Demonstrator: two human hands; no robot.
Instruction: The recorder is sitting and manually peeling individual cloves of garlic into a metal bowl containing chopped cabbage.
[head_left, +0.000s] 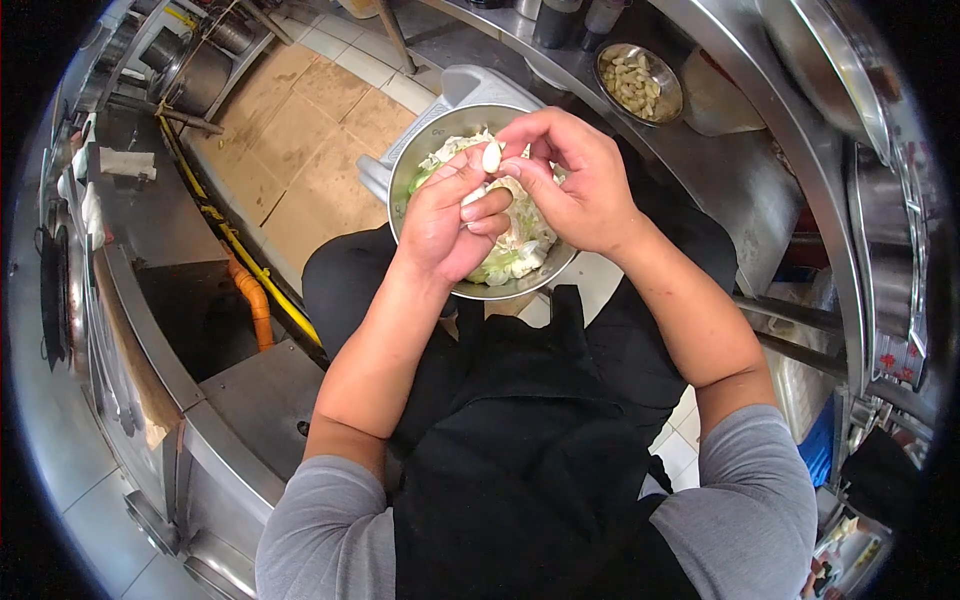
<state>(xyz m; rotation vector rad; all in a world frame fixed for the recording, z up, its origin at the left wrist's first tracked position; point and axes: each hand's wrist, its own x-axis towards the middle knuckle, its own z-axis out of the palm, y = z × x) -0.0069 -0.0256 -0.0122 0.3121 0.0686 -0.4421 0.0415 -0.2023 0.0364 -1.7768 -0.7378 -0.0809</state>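
My left hand pinches a pale, peeled garlic clove upright between thumb and forefinger, its other fingers curled. My right hand meets it from the right, with thumb and fingertips close against the clove; whether they grip the clove or a bit of skin is not clear. Both hands are above a round steel bowl, which holds whitish skins and pale green vegetable pieces. The bowl stands in front of me by a grey plastic stool. The hands hide part of its contents.
A small steel bowl of peeled cloves sits on the steel shelf at the right, near dark bottles. A yellow hose and an orange pipe run at the left. Steel pots stand at the upper left above the tiled floor.
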